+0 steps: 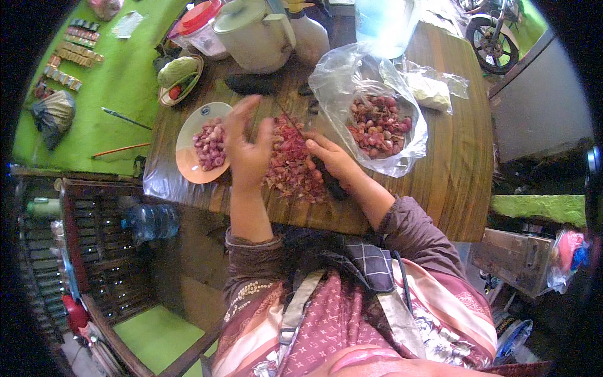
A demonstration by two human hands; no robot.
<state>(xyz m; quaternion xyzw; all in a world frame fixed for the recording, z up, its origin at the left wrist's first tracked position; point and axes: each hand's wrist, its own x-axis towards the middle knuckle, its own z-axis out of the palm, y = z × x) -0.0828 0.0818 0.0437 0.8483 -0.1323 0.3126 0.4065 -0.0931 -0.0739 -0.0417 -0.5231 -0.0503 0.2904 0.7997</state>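
Note:
My left hand (250, 141) is raised between a plate (191, 169) of peeled shallots (209, 144) and a pile of shallot skins (286, 176), slightly blurred, with fingers apart and nothing visible in it. My right hand (330, 157) grips a knife by its black handle (335, 187); the thin dark blade points up and left over the pile. To the right, a clear plastic bag (326, 72) holds unpeeled shallots (377, 125). All of these rest on or above the wooden table (452, 163).
Along the back stand a lidded jug (251, 41), a red-lidded container (198, 22) and a blue pitcher (383, 25). A vegetable bowl (179, 81) and a small bag (433, 94) flank them. A wooden bench (157, 323) is at lower left, a motorbike wheel (483, 44) at back right.

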